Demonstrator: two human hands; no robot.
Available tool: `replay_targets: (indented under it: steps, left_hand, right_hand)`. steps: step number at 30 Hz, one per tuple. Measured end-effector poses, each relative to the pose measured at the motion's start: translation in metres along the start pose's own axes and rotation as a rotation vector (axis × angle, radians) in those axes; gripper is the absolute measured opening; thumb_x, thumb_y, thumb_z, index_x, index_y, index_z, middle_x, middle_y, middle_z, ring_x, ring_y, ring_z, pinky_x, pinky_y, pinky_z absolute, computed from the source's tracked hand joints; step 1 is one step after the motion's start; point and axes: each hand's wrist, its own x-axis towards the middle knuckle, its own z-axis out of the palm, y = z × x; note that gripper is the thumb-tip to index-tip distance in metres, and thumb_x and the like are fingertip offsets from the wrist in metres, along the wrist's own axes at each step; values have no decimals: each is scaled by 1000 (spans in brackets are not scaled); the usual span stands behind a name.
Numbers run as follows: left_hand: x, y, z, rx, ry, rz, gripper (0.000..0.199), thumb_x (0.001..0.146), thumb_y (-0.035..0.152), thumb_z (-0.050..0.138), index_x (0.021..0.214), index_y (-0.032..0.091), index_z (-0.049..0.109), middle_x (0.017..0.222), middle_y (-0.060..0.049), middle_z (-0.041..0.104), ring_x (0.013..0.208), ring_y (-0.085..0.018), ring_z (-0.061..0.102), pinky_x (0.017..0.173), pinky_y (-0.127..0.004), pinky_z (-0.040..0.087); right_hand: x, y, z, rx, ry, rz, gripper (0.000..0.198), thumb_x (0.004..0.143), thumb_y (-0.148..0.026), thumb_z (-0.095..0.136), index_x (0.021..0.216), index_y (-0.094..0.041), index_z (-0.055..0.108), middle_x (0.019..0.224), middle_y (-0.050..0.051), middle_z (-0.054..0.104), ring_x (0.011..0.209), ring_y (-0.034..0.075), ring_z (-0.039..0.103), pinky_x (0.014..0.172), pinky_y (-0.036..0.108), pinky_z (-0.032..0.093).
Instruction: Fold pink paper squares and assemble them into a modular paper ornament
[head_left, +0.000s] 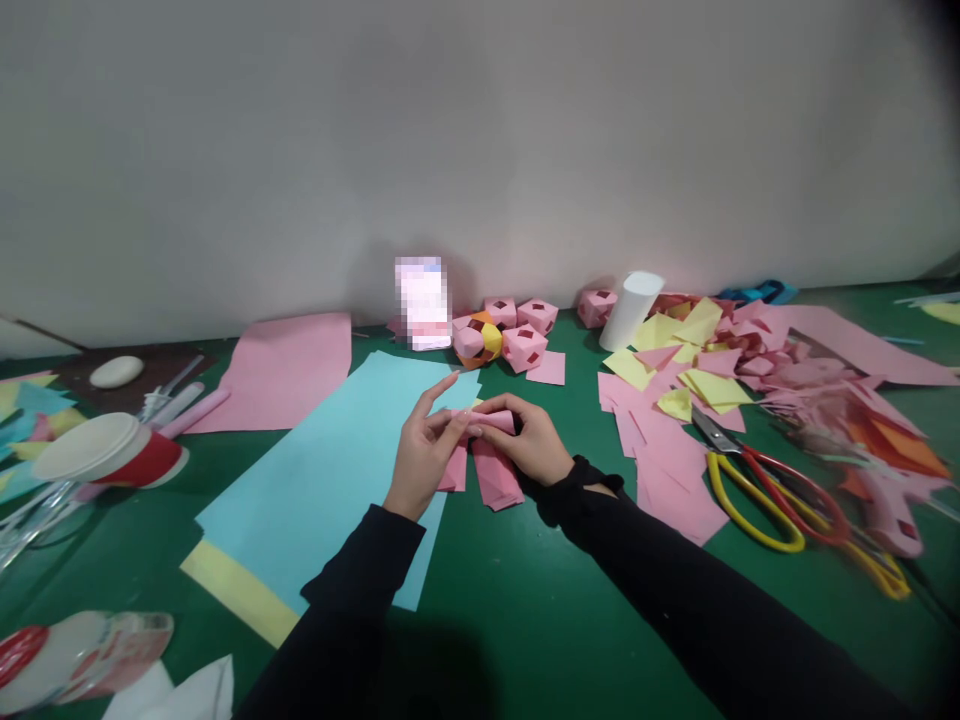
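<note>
Both hands meet over a rolled strip of pink paper (491,420) near the middle of the table. My left hand (426,445) pinches its left end between thumb and fingers, with one finger raised. From the right, my right hand (536,440) grips the same roll, fingers curled over it. Below the hands lie folded pink paper pieces (496,478), partly covered by them. A large light-blue sheet (330,470) spreads under and left of my left hand. Just beyond the hands sit several pink folded paper shapes (523,347) and a small pink square (547,368).
Scissors with yellow and red handles (757,490) lie at the right beside pink and yellow paper scraps (705,350). A white paper tube (631,312) and a phone (424,303) stand near the wall. At left are a tipped paper cup (142,455) and a bottle (82,655).
</note>
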Motion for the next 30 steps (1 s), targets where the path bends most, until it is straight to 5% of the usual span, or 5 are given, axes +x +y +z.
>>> replay_targets:
  steps: [4,10,17,30]
  left_hand:
    - [3,-5,-1,11,29,-2,53,81,39,69,128,19,57,73,0,66,70,-14,61,71,-27,50]
    - [7,-12,-4,98,73,54,54,74,39,76,121,20,60,101,-5,63,89,-16,60,74,-25,51]
    - [5,-9,-4,78,28,-19,50,75,42,75,117,18,63,74,1,61,69,-13,59,65,-25,49]
    - [6,-9,-3,0,75,-74,39,72,42,77,99,15,69,65,0,65,62,-14,60,60,-26,50]
  right_hand:
    - [1,3,0,-18,53,31,26,75,-42,74,86,-19,69,88,5,73,82,21,66,78,35,50]
    - [3,7,-2,46,90,105,30,73,-46,74,75,-17,64,68,1,65,63,16,58,60,29,46]
    - [3,6,-3,44,50,52,33,77,-43,72,99,-19,67,102,7,70,88,20,65,75,32,52]
    - [2,4,-3,232,14,142,42,73,-49,73,100,-19,64,69,-1,63,57,11,54,55,26,46]
